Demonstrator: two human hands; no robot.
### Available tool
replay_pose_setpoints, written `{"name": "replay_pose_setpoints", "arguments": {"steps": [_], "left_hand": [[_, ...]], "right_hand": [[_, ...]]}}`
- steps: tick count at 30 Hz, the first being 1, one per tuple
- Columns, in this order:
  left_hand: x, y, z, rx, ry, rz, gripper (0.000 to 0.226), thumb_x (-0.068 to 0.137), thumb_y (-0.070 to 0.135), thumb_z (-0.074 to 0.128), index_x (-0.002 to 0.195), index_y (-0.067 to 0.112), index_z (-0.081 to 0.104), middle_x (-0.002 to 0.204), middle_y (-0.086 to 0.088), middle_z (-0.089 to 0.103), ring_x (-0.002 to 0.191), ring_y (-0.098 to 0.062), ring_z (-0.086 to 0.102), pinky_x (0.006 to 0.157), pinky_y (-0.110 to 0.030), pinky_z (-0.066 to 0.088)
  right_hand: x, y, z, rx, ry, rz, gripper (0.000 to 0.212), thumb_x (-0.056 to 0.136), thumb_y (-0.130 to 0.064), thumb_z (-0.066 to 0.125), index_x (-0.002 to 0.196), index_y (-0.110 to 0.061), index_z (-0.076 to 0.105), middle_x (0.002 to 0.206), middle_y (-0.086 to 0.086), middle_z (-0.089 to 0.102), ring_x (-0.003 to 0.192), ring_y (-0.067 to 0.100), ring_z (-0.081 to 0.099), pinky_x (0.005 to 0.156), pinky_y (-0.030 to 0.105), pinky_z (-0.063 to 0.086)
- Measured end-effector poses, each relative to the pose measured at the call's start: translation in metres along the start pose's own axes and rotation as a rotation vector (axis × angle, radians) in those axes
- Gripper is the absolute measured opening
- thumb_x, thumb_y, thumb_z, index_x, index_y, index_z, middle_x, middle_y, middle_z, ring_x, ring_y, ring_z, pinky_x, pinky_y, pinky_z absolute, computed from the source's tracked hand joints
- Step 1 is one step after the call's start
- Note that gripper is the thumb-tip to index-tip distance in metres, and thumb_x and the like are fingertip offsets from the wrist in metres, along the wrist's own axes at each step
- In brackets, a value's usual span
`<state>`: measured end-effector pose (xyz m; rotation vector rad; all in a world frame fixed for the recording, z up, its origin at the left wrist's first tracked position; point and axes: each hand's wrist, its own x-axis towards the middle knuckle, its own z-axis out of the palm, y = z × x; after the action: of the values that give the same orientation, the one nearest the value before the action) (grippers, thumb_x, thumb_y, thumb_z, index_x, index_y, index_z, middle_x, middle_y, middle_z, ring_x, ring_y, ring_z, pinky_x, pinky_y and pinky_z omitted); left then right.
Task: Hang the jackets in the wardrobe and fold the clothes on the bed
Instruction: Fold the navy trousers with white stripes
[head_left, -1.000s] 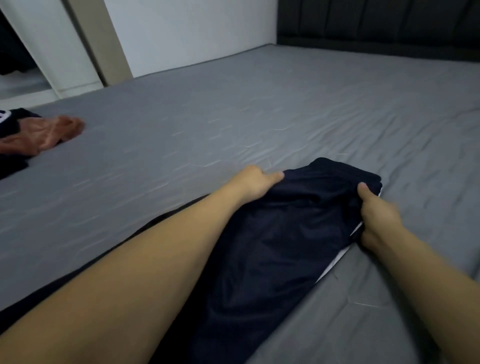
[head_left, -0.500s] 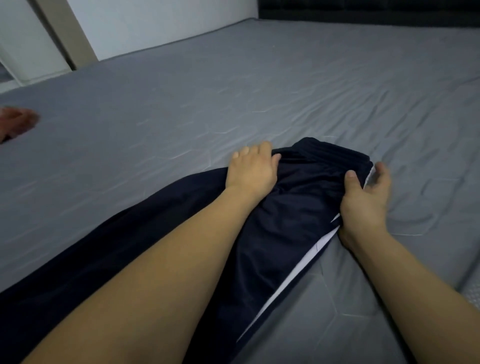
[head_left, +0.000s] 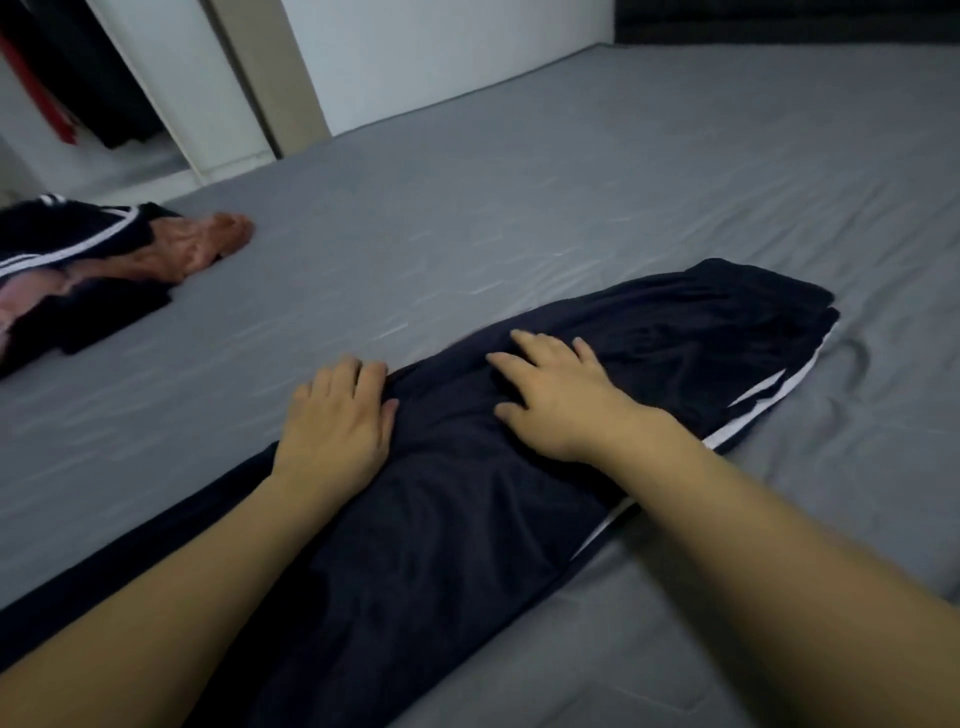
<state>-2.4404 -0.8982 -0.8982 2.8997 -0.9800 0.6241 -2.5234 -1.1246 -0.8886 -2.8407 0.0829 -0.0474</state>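
Dark navy track pants (head_left: 654, 332) with white side stripes lie stretched diagonally across the grey bed (head_left: 597, 171), waistband toward the far right. My left hand (head_left: 337, 421) lies flat at the pants' left edge, partly on the sheet. My right hand (head_left: 556, 400) presses flat on the fabric with fingers spread. Neither hand grips anything. A pile of clothes (head_left: 78, 270), dark with white stripes and a rust-orange garment, sits at the left edge of the bed.
An open wardrobe (head_left: 78, 83) with dark and red garments hanging stands at the upper left beyond the bed. A white wall and a beige panel (head_left: 265, 73) border the bed's far side. A dark headboard (head_left: 779, 21) runs along the top right.
Both hands let go of the waistband and slid back toward me, now lying flat on the pants. The view swung left, bringing the clothes pile and wardrobe into sight.
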Motion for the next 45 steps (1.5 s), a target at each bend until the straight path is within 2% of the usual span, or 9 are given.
{"name": "replay_pose_setpoints", "arguments": {"steps": [6,10,13,17,20,27,33,39,45], "left_hand": [[-0.005,-0.024,-0.009,-0.348,-0.459,-0.428,0.028,0.096,0.039,0.049,0.084,0.014,0.052,0.087,-0.003,0.059,0.075,-0.021,0.055,0.067,-0.034,0.045],[0.023,-0.025,-0.015,-0.8,-0.525,-0.605,0.022,0.089,0.037,0.061,0.089,0.015,0.064,0.09,-0.002,0.067,0.079,-0.019,0.066,0.065,-0.027,0.049],[0.035,-0.031,-0.013,-1.005,-0.559,-0.695,0.027,0.092,0.039,0.062,0.095,0.014,0.07,0.087,0.0,0.074,0.074,-0.017,0.071,0.058,-0.024,0.051],[0.024,-0.043,-0.002,-0.502,-0.212,-0.42,0.023,0.095,0.04,0.055,0.093,0.017,0.053,0.084,-0.001,0.064,0.079,-0.026,0.059,0.072,-0.038,0.049],[-0.011,-0.054,0.008,-0.145,-0.195,-0.237,0.028,0.103,0.044,0.037,0.098,0.016,0.042,0.078,-0.005,0.06,0.064,-0.025,0.049,0.058,-0.036,0.039],[-0.094,-0.1,-0.008,0.013,-0.013,-0.096,0.023,0.097,0.035,0.051,0.089,0.016,0.042,0.065,0.0,0.052,0.044,-0.026,0.048,0.041,-0.023,0.018],[-0.101,-0.14,-0.014,0.044,-0.227,-0.446,0.033,0.104,0.039,0.035,0.088,0.014,0.049,0.094,-0.017,0.067,0.086,-0.038,0.063,0.065,-0.036,0.037],[-0.104,-0.103,-0.018,-0.121,-0.035,-0.132,0.029,0.099,0.039,0.045,0.1,0.012,0.056,0.099,-0.009,0.058,0.093,-0.032,0.055,0.076,-0.042,0.044],[-0.094,-0.108,-0.024,-0.1,-0.352,-0.485,0.045,0.104,0.044,0.031,0.101,0.011,0.061,0.111,-0.014,0.065,0.098,-0.035,0.06,0.077,-0.039,0.041]], "right_hand": [[0.078,-0.016,-0.01,0.002,-0.148,-0.047,0.039,0.097,-0.028,0.046,0.136,-0.033,0.048,0.143,-0.002,0.046,0.135,0.024,0.038,0.116,0.048,0.014],[0.107,-0.028,-0.025,0.082,-0.334,-0.066,0.023,0.08,-0.021,0.064,0.1,-0.03,0.058,0.093,-0.007,0.06,0.091,0.022,0.061,0.074,0.03,0.049],[0.118,-0.041,-0.025,0.13,-0.375,-0.16,0.027,0.081,-0.02,0.068,0.103,-0.034,0.059,0.09,-0.009,0.057,0.084,0.017,0.061,0.074,0.03,0.051],[0.122,-0.042,-0.002,0.072,-0.274,-0.261,0.005,0.096,-0.025,0.055,0.101,-0.025,0.054,0.095,-0.004,0.058,0.09,0.02,0.056,0.078,0.032,0.042],[0.111,-0.027,0.025,-0.082,-0.06,-0.289,0.015,0.101,-0.028,0.042,0.102,-0.016,0.049,0.096,0.003,0.057,0.091,0.027,0.055,0.074,0.035,0.038],[0.079,-0.042,0.034,-0.244,0.381,-0.515,0.038,0.092,-0.02,0.056,0.13,-0.015,0.051,0.128,0.011,0.048,0.107,0.032,0.048,0.095,0.044,0.036],[-0.018,-0.093,0.039,-0.089,0.082,-0.674,0.045,0.098,-0.044,0.046,0.131,-0.014,0.054,0.13,0.009,0.049,0.12,0.025,0.049,0.104,0.041,0.037],[-0.09,-0.079,0.003,-0.221,0.134,-0.819,0.045,0.092,-0.054,0.049,0.105,-0.012,0.058,0.105,0.006,0.052,0.089,0.023,0.05,0.084,0.036,0.042],[-0.111,-0.067,-0.005,-0.383,0.106,-0.777,0.031,0.091,-0.029,0.058,0.117,-0.012,0.056,0.109,0.007,0.055,0.086,0.024,0.057,0.076,0.037,0.051]]}}
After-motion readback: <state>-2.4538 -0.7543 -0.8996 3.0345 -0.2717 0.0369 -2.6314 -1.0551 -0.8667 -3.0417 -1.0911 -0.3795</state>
